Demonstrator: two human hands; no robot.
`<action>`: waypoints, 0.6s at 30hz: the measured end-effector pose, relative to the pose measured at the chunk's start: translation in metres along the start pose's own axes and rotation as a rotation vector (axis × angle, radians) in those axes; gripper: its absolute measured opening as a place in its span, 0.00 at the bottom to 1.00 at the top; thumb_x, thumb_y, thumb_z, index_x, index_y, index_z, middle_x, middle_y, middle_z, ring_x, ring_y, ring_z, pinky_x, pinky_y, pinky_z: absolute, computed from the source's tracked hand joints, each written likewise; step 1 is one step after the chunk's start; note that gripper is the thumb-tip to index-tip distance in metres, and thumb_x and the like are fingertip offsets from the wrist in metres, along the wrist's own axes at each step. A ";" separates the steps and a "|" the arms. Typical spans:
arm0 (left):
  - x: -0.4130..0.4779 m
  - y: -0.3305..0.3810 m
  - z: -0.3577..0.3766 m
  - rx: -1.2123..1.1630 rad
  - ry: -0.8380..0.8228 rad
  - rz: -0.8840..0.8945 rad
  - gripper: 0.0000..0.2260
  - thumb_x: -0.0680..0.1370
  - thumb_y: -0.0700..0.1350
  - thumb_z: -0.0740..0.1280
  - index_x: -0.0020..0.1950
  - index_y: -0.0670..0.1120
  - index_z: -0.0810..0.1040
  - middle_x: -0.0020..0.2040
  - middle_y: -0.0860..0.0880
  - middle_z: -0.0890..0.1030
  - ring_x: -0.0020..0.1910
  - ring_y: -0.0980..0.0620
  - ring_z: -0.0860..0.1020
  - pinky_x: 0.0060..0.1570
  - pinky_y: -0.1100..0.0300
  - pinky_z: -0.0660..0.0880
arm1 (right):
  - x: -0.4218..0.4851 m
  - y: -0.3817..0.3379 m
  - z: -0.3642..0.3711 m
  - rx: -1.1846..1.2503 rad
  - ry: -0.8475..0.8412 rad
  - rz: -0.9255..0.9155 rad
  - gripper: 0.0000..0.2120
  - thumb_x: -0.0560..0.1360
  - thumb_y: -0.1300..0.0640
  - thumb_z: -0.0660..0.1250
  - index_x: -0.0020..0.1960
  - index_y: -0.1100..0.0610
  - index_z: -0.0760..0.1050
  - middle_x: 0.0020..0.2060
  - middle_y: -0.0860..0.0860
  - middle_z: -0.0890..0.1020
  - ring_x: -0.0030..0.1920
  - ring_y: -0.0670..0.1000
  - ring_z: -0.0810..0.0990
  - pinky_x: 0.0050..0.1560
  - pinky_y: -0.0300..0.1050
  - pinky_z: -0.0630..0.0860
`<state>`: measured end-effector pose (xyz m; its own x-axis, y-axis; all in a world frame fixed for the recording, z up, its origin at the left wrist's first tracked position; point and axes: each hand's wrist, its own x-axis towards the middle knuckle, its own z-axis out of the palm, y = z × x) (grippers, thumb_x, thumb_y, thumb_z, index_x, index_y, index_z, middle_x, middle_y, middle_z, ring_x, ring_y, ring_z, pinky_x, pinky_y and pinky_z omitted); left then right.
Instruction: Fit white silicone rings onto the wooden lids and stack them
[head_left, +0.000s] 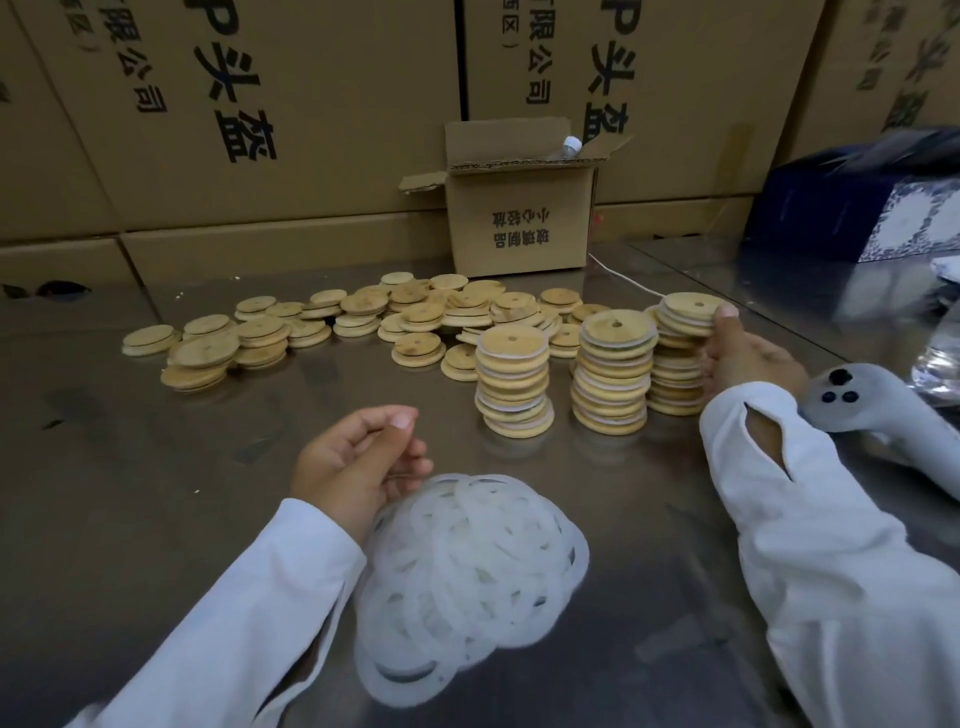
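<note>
Three stacks of ringed lids (613, 374) stand right of centre on the steel table (156, 467). The right hand (743, 358) grips the top lid (688, 312) of the rightmost, thumb on its rim, fingers curled round: stacking, I judge. Next calls for a ring from the near white ring pile (467, 577), where the left hand (358, 457) curls its fingers toward the thumb; whether they pinch one I cannot tell. Bare lids (363, 317) lie farther left. A small open carton (519, 223) beyond holds a bottle (566, 148).

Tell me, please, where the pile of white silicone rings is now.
In the head view, the pile of white silicone rings lies low and central on the metal table, beside the left hand, nearer the camera than the lid stacks.
</note>
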<state>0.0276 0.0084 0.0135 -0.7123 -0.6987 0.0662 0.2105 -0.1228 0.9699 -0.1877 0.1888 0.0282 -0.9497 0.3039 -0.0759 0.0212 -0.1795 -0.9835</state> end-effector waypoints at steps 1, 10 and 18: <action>0.000 0.000 0.000 0.001 0.000 0.000 0.05 0.76 0.38 0.64 0.43 0.43 0.79 0.27 0.50 0.79 0.26 0.56 0.77 0.28 0.66 0.76 | 0.000 0.001 0.001 0.007 0.005 -0.014 0.20 0.68 0.42 0.69 0.52 0.55 0.78 0.44 0.52 0.83 0.40 0.50 0.80 0.45 0.44 0.77; 0.001 0.000 0.001 0.019 -0.005 -0.017 0.05 0.76 0.38 0.64 0.43 0.43 0.79 0.26 0.50 0.78 0.25 0.56 0.77 0.27 0.67 0.75 | -0.007 -0.001 0.005 -0.038 0.038 -0.160 0.11 0.74 0.45 0.62 0.49 0.49 0.79 0.41 0.47 0.80 0.41 0.46 0.76 0.42 0.38 0.69; 0.013 0.001 -0.004 0.086 -0.004 0.031 0.05 0.76 0.38 0.63 0.44 0.43 0.78 0.29 0.49 0.80 0.31 0.53 0.81 0.36 0.64 0.79 | -0.043 -0.021 0.002 0.228 0.021 -0.698 0.05 0.71 0.54 0.63 0.43 0.45 0.70 0.30 0.44 0.72 0.31 0.45 0.71 0.34 0.40 0.70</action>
<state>0.0214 -0.0033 0.0147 -0.7095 -0.6980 0.0969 0.1738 -0.0400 0.9840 -0.1477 0.1777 0.0527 -0.7122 0.4359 0.5503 -0.6540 -0.1270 -0.7458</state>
